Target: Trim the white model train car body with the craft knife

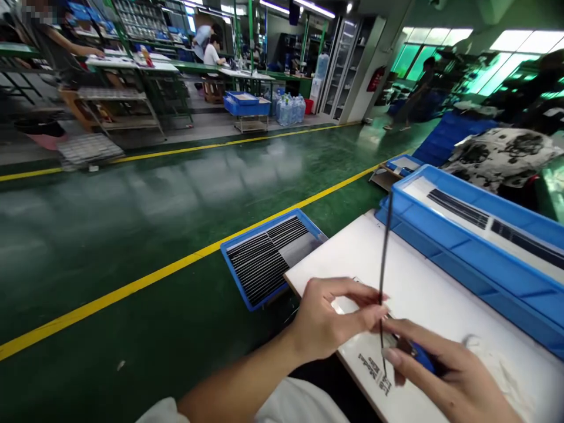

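Note:
A thin, straight dark strip (386,258) stands nearly upright over the front of the white tabletop. My left hand (328,320) is closed, pinching the strip between thumb and fingertips below its middle. My right hand (445,364) is closed just below and to the right, its thumb tip against the strip's lower end. Inside its curled fingers is a blue-handled tool (422,356) with a dark metal part; its kind is mostly hidden. Under both hands lies a clear sheet or bag with black printing (374,373) on the table.
Long blue trays (476,235) of dark strips stand along the table's (335,252) far right side. A lower blue tray (247,294) of strips sits beyond its left corner. Crumpled white material (493,358) lies at right. Several people work at distant benches; one person (414,94) walks.

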The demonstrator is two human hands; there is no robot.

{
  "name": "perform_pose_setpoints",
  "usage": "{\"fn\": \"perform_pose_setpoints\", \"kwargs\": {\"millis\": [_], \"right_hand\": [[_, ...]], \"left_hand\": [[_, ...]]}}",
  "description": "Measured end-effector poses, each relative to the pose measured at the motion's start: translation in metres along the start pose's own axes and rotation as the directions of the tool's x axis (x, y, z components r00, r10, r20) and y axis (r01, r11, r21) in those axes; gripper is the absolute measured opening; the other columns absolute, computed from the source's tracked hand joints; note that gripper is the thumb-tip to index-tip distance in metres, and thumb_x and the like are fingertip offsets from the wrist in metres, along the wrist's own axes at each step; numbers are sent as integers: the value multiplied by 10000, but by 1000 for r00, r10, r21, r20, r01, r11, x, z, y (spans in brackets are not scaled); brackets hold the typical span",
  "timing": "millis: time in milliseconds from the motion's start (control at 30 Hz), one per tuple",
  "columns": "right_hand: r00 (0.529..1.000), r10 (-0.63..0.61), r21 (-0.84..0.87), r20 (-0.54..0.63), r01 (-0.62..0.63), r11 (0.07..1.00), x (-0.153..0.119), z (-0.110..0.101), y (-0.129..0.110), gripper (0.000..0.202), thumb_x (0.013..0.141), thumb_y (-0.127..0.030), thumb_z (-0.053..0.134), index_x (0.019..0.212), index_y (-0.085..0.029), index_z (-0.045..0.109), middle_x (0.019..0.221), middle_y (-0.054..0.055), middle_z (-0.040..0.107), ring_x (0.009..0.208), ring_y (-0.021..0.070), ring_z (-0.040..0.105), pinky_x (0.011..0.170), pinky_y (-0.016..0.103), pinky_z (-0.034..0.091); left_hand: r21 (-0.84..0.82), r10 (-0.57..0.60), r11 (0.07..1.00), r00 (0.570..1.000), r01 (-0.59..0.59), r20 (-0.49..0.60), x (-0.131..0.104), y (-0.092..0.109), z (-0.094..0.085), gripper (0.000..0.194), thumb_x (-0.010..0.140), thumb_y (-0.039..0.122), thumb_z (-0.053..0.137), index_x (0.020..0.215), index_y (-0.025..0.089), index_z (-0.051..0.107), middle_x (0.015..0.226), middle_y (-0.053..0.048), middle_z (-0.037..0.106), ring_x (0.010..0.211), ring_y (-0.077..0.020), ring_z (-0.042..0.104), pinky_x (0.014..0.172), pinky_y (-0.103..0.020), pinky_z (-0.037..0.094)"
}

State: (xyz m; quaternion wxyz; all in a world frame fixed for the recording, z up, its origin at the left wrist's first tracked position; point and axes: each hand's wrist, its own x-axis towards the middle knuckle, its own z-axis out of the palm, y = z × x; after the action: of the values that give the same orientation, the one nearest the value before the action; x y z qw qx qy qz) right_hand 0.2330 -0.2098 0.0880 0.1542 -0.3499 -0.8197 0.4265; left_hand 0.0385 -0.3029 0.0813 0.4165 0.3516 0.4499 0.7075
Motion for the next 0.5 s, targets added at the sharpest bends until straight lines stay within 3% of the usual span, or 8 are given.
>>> {"fn": "perform_pose_setpoints", "kwargs": {"millis": [67,133,200,267,300,333,400,500], "right_hand": [[985,-159,-178,-66,145,973,26,-20,11,381,880,-602,692,1142,-344,791,955,48,760,773,244,731,685,275,601],[970,-231,-368,-81,186,911,61,-38,30,391,938,-609,603,1179,-341,755,1041,47,754,809,243,734,647,282,590],[966,-244,-549,-84,159,820,100,-49,57,436,974,-604,516,1155,-285,752,1040,66,743,779,249,726,650,321,576],[968,-224,-624,-115,105,774,137,-48,88,516,1005,-559,436,1184,-181,739,1046,134,722,708,269,697,623,378,550],[965,-224,-663,-134,80,745,151,-45,103,546,1026,-524,389,1242,-139,712,1098,172,704,743,297,694,631,406,539],[964,-230,-695,-135,73,716,162,-40,118,554,1040,-487,357,1286,-117,687,1154,196,688,850,337,692,673,427,537],[957,-254,-747,-137,69,661,175,-29,140,554,1053,-440,336,1362,-93,637,1238,215,663,1022,400,644,785,478,524],[935,-309,-790,-174,55,610,175,-19,156,515,1053,-415,382,1394,-107,615,1257,194,671,1020,421,607,903,559,472]], "left_hand": [[79,141,987,989,-137,-53,17,17,-23,125,801,319,819,868,215,833,901,-72,816,844,-243,758,804,-362,612],[197,332,932,933,-303,-136,45,32,-54,99,836,306,796,897,232,822,944,-44,813,823,-227,756,809,-389,630],[416,528,806,829,-421,-185,82,39,-91,128,849,278,779,959,218,808,946,-40,803,761,-205,743,789,-398,640],[689,606,626,784,-365,-135,125,30,-131,183,870,290,745,1006,179,795,945,-60,784,781,-199,737,776,-370,634],[821,579,504,811,-269,-89,146,18,-151,224,904,298,694,1050,153,782,974,-80,773,815,-194,732,794,-350,624],[924,482,350,876,-152,-39,167,0,-169,262,940,308,639,1104,147,764,1025,-88,763,861,-185,723,816,-328,610],[960,329,273,944,-59,-36,203,-47,-200,233,946,268,625,1068,130,767,1038,-108,754,908,-200,715,873,-346,588],[986,50,164,998,36,-44,238,-137,-231,192,956,284,660,1069,144,724,1056,-84,734,989,-219,698,926,-427,577]]}}
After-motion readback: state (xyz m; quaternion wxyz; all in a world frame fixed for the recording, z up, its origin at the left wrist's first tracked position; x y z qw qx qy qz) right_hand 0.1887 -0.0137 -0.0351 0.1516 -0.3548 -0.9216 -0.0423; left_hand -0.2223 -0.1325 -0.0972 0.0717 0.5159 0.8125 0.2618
